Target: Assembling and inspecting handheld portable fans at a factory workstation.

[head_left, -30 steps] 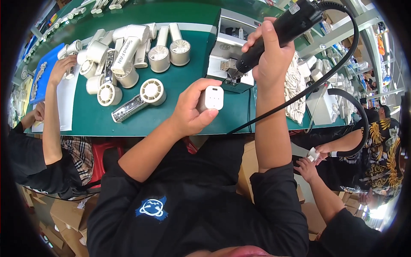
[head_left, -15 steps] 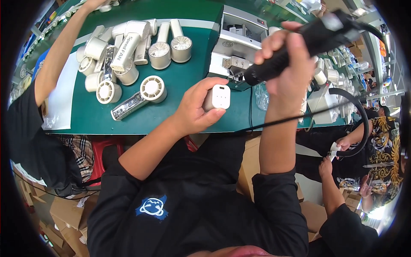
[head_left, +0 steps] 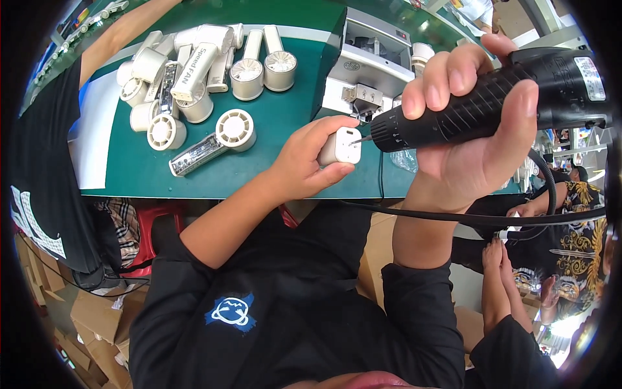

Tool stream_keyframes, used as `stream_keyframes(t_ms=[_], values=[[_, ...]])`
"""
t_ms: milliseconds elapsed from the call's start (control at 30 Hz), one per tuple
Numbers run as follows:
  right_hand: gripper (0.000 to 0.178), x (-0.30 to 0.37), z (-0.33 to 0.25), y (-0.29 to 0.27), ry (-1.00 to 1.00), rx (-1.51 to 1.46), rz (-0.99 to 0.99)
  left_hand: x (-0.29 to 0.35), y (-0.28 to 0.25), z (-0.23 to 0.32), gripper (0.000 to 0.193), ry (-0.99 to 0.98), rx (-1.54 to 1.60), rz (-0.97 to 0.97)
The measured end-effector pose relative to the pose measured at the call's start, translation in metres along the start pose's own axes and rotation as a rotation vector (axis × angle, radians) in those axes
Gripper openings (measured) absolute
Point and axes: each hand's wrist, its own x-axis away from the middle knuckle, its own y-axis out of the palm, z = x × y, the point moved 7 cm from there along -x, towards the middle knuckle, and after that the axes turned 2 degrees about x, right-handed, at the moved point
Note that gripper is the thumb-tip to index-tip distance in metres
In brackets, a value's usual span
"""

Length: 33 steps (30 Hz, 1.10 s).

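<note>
My left hand [head_left: 308, 157] is closed round a white handheld fan [head_left: 338, 146], its flat end with small holes turned toward the right. In my right hand [head_left: 476, 123] is a black electric screwdriver [head_left: 447, 107], held level with fingers wrapped round its ribbed grip. The thin bit [head_left: 364, 139] meets the end face of the fan near one of its holes; whether it sits in a screw I cannot tell. Most of the fan's body is hidden behind my left fingers.
On the green table [head_left: 285, 175] several white fans [head_left: 194, 74] lie heaped at the left, with one opened fan [head_left: 197, 155] nearer me. A grey screw feeder [head_left: 363, 71] stands behind my hands. The screwdriver's black cable [head_left: 492, 219] runs below my right wrist. Co-workers sit on both sides.
The screwdriver has swung from a raised, blurred position down and level, and its bit now reaches the fan's end. My left hand has shifted slightly right. The left co-worker's arm has moved.
</note>
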Motion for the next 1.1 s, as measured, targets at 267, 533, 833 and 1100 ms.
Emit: stream_keyframes(t_ms=[267, 533, 833, 1100], values=[[0.05, 0.003, 0.003, -0.002, 0.051, -0.005, 0.009, -0.003, 0.001, -0.001, 0.05, -0.008, 0.0, -0.034], [0.049, 0.001, 0.013, 0.008, 0.092, -0.073, -0.11, -0.001, 0.001, -0.005, 0.056, -0.065, 0.047, 0.009], [0.049, -0.015, 0.027, -0.021, -0.119, -0.517, -0.16, 0.012, -0.004, -0.015, 0.055, -0.17, 0.135, -0.011], [0.024, -0.013, 0.112, -0.051, 0.034, -0.225, 0.168, 0.006, -0.017, 0.001, 0.051, -0.06, -0.033, 0.015]])
